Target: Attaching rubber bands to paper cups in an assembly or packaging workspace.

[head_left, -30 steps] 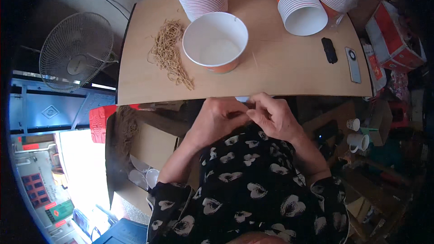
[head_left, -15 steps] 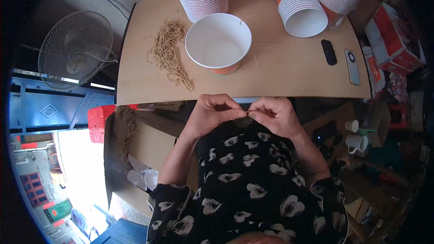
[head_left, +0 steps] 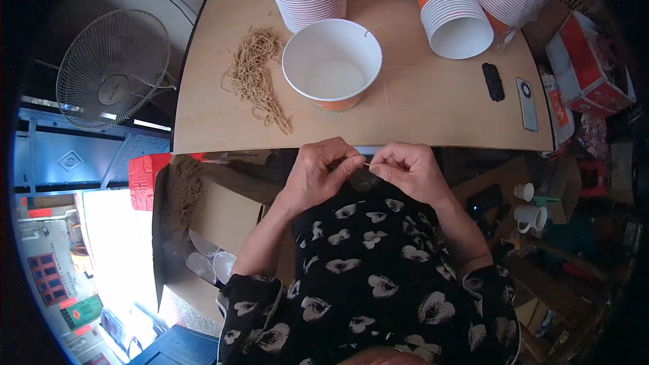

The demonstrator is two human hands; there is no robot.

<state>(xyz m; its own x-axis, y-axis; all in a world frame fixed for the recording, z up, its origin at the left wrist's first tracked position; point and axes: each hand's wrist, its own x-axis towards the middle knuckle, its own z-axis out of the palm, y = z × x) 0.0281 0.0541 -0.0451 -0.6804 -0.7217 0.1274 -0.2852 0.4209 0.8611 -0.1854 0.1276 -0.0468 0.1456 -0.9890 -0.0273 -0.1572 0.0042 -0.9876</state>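
In front of my lap, at the table's near edge, my left hand (head_left: 318, 177) and my right hand (head_left: 414, 172) pinch with thumb and forefinger, the fingertips close together. A short bit of thin, pale cord (head_left: 367, 164) shows between them; the rest is hidden in the fingers. Beyond them stands a white paper bucket (head_left: 334, 64) with an orange outside, its mouth facing up. A bit of cord (head_left: 368, 32) sticks out at its far right rim. Left of the bucket lies a tangled heap of tan cords (head_left: 255, 71).
A tall stack of paper buckets (head_left: 307, 0) stands behind the single one. More stacked buckets (head_left: 460, 30) lie at the back right. A black object (head_left: 493, 82) and a phone (head_left: 526, 104) rest on the table's right. A fan (head_left: 113, 71) stands at the left.
My fingertips have drawn slightly apart, and a bit of cord now shows between them. The view has shifted a little; the bucket and the heap stay in place.
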